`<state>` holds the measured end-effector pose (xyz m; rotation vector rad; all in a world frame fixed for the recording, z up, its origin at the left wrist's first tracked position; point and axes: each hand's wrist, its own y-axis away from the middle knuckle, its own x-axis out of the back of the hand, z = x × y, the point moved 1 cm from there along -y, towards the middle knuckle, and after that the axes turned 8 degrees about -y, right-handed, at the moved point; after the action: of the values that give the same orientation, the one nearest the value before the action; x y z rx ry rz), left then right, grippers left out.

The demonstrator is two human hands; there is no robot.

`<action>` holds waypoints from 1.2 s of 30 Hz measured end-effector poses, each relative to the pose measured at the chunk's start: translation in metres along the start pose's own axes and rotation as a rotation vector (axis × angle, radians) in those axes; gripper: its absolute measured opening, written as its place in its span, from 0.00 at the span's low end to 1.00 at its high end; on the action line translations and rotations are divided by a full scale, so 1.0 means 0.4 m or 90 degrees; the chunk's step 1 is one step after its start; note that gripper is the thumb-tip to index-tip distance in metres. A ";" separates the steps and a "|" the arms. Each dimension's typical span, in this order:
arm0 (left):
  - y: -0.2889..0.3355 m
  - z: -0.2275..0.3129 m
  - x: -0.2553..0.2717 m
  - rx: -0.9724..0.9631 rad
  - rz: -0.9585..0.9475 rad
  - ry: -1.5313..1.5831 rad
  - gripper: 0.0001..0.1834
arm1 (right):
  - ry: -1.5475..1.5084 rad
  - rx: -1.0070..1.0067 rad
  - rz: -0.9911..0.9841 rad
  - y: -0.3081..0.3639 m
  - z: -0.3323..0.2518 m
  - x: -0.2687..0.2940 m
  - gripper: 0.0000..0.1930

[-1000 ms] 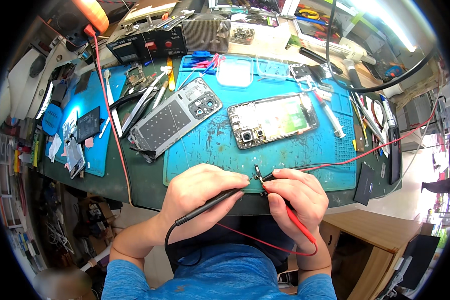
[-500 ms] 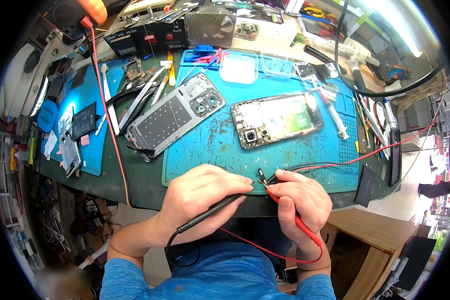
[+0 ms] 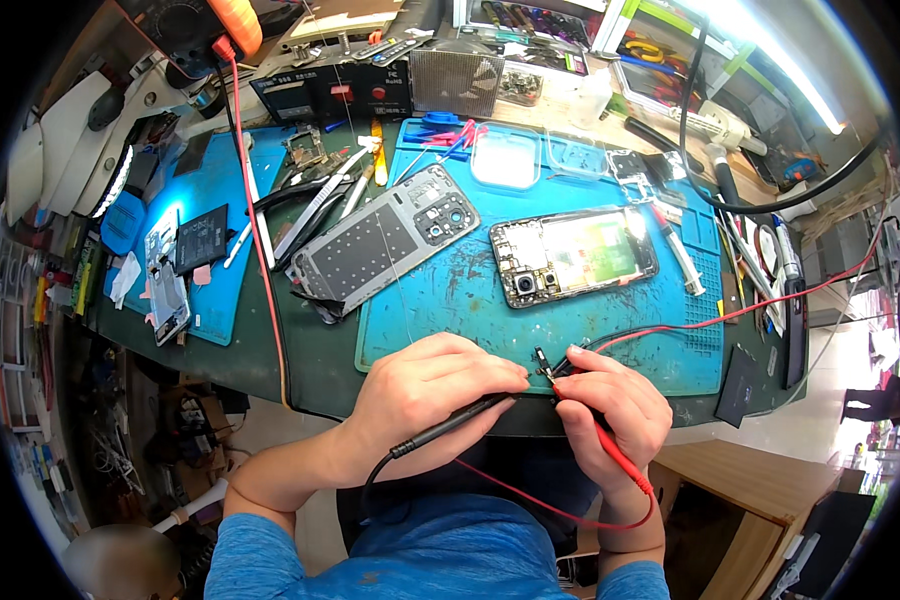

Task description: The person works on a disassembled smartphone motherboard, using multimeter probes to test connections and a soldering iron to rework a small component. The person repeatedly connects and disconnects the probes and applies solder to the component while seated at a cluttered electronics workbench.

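Observation:
My left hand [image 3: 425,385] is closed on a black test probe [image 3: 452,425], whose cable runs back under my wrist. My right hand [image 3: 618,408] grips a red test probe [image 3: 618,455]. Just ahead of its fingertips sticks out a small dark part [image 3: 543,360], pinched or held with the probe's tip; its kind is too small to make out. A thin black lead also passes by those fingers. Both hands are close together over the front edge of the blue mat [image 3: 440,320]. Beyond them lies an opened phone [image 3: 575,255], its inside facing up, and left of it a grey phone housing [image 3: 370,250].
An orange-cased multimeter [image 3: 232,25] stands at the far left, its red lead [image 3: 255,210] hanging across the bench. A syringe [image 3: 680,255] lies right of the phone. Tweezers [image 3: 315,215] and a loose black battery [image 3: 202,240] sit leftward. A black cable [image 3: 770,205] loops at upper right.
The whole view has shifted, so bench and hands appear farther right. Both hands keep their holds, and their place over the mat's front edge is nearly the same.

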<state>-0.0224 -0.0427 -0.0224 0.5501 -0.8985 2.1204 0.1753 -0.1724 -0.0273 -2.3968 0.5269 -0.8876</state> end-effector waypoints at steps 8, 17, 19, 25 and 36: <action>0.000 0.004 0.001 0.004 -0.004 -0.003 0.17 | -0.036 -0.024 0.004 0.000 -0.002 0.000 0.06; 0.001 0.004 0.001 -0.005 -0.018 -0.005 0.18 | -0.027 -0.003 0.007 0.007 0.003 -0.001 0.08; 0.001 0.004 0.001 -0.003 -0.019 -0.006 0.18 | -0.021 -0.002 0.005 0.006 0.002 0.001 0.08; 0.000 0.004 0.000 -0.007 -0.013 -0.007 0.17 | -0.015 0.006 0.008 0.005 0.003 0.000 0.08; -0.004 0.009 -0.001 0.001 -0.011 -0.017 0.16 | -0.006 0.044 0.016 -0.012 -0.008 0.013 0.06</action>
<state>-0.0206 -0.0448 -0.0195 0.5869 -0.9039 2.1038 0.1776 -0.1723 -0.0198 -2.3255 0.5139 -0.8686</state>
